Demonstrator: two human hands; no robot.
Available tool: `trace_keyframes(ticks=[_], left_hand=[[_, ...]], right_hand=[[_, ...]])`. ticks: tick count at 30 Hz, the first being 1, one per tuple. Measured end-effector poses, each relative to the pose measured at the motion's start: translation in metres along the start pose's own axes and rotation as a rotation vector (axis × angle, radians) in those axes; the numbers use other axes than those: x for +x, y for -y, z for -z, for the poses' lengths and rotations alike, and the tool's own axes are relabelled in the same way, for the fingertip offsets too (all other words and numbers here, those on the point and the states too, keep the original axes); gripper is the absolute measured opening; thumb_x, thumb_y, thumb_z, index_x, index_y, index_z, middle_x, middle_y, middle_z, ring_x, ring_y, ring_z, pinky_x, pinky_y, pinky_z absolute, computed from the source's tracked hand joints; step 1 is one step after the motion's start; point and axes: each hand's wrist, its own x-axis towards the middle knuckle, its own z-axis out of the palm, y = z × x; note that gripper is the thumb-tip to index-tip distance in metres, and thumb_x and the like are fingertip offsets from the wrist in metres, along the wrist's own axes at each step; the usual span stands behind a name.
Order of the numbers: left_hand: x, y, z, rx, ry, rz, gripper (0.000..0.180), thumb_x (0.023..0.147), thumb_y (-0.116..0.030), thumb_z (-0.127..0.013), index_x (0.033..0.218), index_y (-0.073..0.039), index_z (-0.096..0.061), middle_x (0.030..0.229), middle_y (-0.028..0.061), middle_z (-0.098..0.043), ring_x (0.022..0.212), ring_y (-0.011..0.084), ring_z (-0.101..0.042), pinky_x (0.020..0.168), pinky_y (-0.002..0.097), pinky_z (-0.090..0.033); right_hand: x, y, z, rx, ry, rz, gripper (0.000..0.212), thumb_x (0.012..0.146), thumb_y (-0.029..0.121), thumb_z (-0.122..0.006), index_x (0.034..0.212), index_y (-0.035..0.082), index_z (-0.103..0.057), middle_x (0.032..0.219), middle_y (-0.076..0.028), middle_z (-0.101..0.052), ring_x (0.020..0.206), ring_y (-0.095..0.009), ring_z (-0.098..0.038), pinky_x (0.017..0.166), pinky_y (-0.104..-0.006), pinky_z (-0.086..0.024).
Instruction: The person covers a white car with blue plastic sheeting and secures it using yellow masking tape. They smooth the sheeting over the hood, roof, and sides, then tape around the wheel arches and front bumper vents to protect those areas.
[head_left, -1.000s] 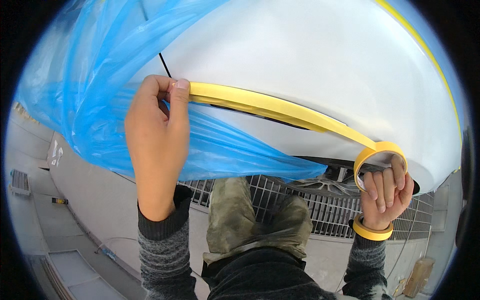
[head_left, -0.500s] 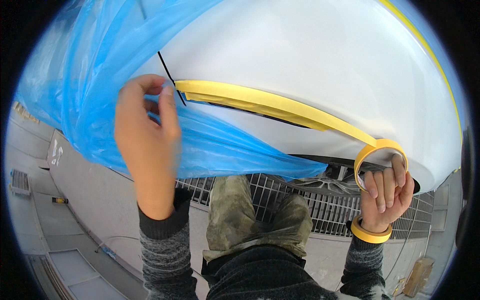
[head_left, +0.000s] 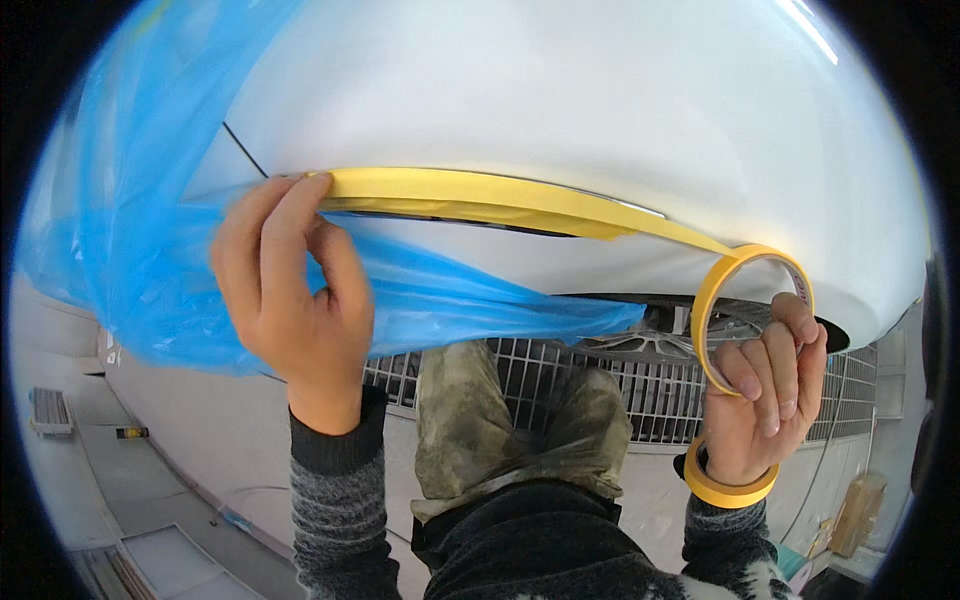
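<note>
A yellow masking tape strip (head_left: 470, 193) runs along a dark, narrow slot in a white car body panel (head_left: 560, 90). My left hand (head_left: 295, 280) has its bent fingers at the strip's left end, fingertips on the tape. From the strip's right end the tape stretches taut to a masking tape roll (head_left: 703, 315). My right hand (head_left: 765, 390) grips this roll, with fingers through its ring. Around my right wrist sits a second yellow tape roll (head_left: 735, 492). Blue plastic film (head_left: 430, 300) hangs beside and under my left hand, its tip pointing right below the slot.
A wheel (head_left: 660, 325) shows under the panel's lower edge, above a metal floor grating (head_left: 660, 395). Behind my right arm a brown box (head_left: 858, 515) lies on the floor. A thin cable runs over the floor there.
My left hand has come down onto the strip's left end; before, its fingers were just beside it. My right hand and the roll have shifted slightly left. The view has moved a little.
</note>
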Motion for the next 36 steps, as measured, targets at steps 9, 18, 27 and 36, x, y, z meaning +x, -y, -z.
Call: trace_keyframes(ticks=[9, 18, 27, 36], left_hand=[[0.009, -0.023, 0.002, -0.061, 0.009, 0.011, 0.028, 0.083, 0.013, -0.061, 0.103, 0.0, -0.075, 0.105, 0.0133, -0.071, 0.096, 0.026, -0.067, 0.081, 0.0351, -0.055], [0.014, -0.065, -0.004, -0.125, 0.082, -0.039, 0.032, 0.08, 0.013, -0.059, 0.105, 0.001, -0.075, 0.107, 0.0142, -0.07, 0.098, 0.0282, -0.066, 0.083, 0.0364, -0.054], [0.011, -0.135, -0.019, -0.238, 0.119, -0.115, 0.034, 0.082, 0.003, -0.069, 0.115, -0.002, -0.074, 0.115, 0.0112, -0.067, 0.108, 0.031, -0.064, 0.093, 0.0408, -0.054], [0.013, -0.126, -0.022, -0.22, 0.137, -0.212, 0.032, 0.083, 0.006, -0.078, 0.113, -0.005, -0.075, 0.111, 0.0075, -0.069, 0.103, 0.0253, -0.065, 0.086, 0.0363, -0.055]], right_hand=[[-0.005, 0.001, 0.002, -0.14, -0.019, 0.061, 0.029, 0.116, 0.029, -0.026, 0.11, 0.01, -0.047, 0.055, 0.006, -0.041, 0.042, -0.009, -0.039, 0.067, -0.03, -0.045], [0.0, 0.004, 0.003, -0.287, -0.083, 0.081, 0.033, 0.116, 0.032, -0.031, 0.112, 0.008, -0.054, 0.055, 0.008, -0.037, 0.042, -0.006, -0.034, 0.064, -0.0277, -0.046], [0.0, 0.007, -0.008, -0.316, -0.096, 0.085, 0.035, 0.115, 0.032, -0.029, 0.109, 0.008, -0.055, 0.055, 0.006, -0.04, 0.044, -0.007, -0.039, 0.069, -0.029, -0.049], [-0.027, -0.006, 0.047, -0.509, -0.247, 0.253, 0.036, 0.113, 0.041, -0.041, 0.104, 0.009, -0.054, 0.059, 0.007, -0.038, 0.049, -0.006, -0.037, 0.071, -0.0284, -0.05]])
